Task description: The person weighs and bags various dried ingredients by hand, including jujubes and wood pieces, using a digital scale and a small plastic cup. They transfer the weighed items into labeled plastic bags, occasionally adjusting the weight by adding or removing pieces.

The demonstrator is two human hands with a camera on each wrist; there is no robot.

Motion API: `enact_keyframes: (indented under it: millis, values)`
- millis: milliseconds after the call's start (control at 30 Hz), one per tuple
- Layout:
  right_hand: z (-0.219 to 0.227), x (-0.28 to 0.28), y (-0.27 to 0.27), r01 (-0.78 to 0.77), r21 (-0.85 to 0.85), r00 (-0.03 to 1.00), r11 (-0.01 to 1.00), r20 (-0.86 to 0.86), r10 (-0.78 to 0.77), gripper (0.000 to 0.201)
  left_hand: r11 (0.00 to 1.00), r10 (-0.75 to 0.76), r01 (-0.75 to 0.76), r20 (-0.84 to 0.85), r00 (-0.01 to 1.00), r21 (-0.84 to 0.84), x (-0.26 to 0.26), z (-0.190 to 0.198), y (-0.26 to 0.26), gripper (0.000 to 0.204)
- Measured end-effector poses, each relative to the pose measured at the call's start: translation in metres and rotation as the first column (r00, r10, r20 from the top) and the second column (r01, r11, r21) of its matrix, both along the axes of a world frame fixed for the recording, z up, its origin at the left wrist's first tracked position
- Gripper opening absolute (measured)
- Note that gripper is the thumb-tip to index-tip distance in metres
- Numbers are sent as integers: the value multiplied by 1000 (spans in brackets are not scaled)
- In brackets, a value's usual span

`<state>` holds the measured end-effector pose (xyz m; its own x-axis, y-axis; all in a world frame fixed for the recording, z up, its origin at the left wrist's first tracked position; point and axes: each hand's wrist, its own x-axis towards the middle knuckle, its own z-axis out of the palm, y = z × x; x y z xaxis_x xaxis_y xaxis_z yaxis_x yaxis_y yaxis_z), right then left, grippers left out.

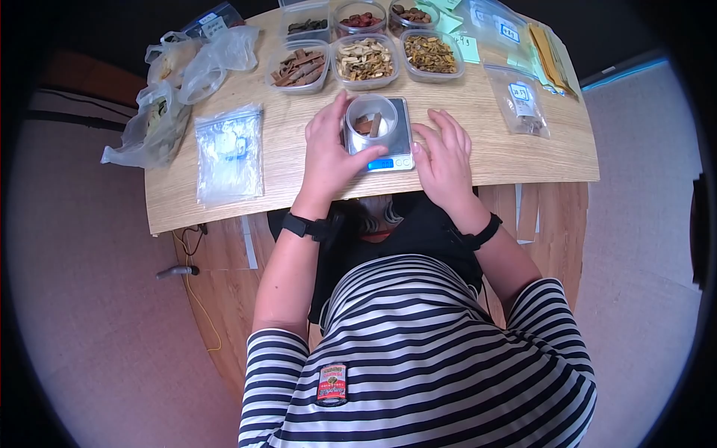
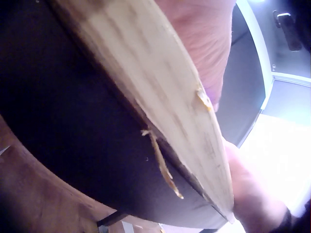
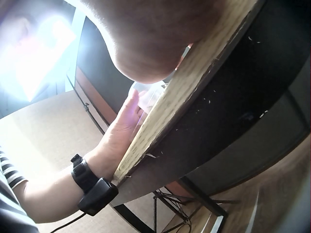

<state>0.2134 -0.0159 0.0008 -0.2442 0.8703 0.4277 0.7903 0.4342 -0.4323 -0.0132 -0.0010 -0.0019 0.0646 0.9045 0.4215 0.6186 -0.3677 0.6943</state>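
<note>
My left hand (image 1: 328, 153) rests on the table (image 1: 284, 160) with its fingers lightly curved against the left side of the metal cup (image 1: 371, 119), touching rather than gripping it. The cup stands on the digital scale (image 1: 382, 142), near the table's front edge, and holds a few brown bark pieces (image 1: 367, 124). My right hand (image 1: 446, 160) lies flat and relaxed just beside the scale, holding nothing. To get a sound reading, I judge that I should lift the left fingers off the cup, keep both hands off the platform, and read the blue display (image 1: 380, 163) once it settles.
</note>
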Motion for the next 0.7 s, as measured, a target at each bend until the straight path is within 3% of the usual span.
enact_keyframes:
  millis: [33,100,133,233,300,367,700]
  values:
    - [0,0,0,0,0,1000,1000,0,0,33,1000,0,0,0,1000,0,-1,-5,1,90]
    - [0,0,0,0,-1,1000,1000,2,0,33,999,-22,1,454,891,47,-4,-13,5,84]
    - [-1,0,1,0,-1,1000,1000,1,0,33,999,-23,1,454,891,47,-7,-17,5,84]
    - [-1,1,0,3,1,1000,1000,5,-3,32,989,137,-50,732,667,-139,-13,-17,2,42]
    - [1,0,0,1,-9,1000,1000,23,-1,33,983,178,-86,746,642,-160,-7,-4,-2,38]
    - [1,0,0,1,-8,1000,1000,22,-1,33,971,203,-63,651,732,-232,-12,-4,-3,41]
    - [2,-1,0,6,-3,1000,1000,26,-6,33,972,206,-76,647,734,-223,-10,-5,-2,43]
